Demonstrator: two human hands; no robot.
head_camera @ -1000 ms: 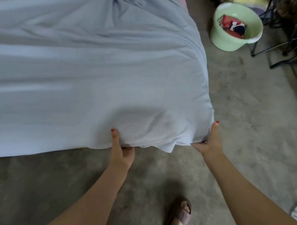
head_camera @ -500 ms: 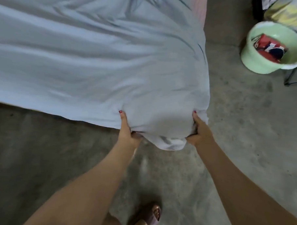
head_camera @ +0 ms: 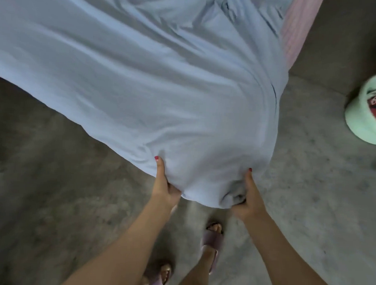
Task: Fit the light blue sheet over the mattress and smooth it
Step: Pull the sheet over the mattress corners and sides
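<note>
Hands grip the light blue sheet [head_camera: 142, 86] at the mattress [head_camera: 295, 35] corner (pink side showing): left hand [head_camera: 165, 188] and right hand [head_camera: 249, 201] both closed on bunched fabric.

Dim, flat indoor light, no glare. Soft shadows sit in the folds of the light blue cotton sheet [head_camera: 142, 80] and under its edge on the grey concrete floor [head_camera: 52, 179]. Slight motion blur overall; the pale green plastic basin [head_camera: 364, 120] smears at the right edge. Wide-angle bending at borders.
</note>
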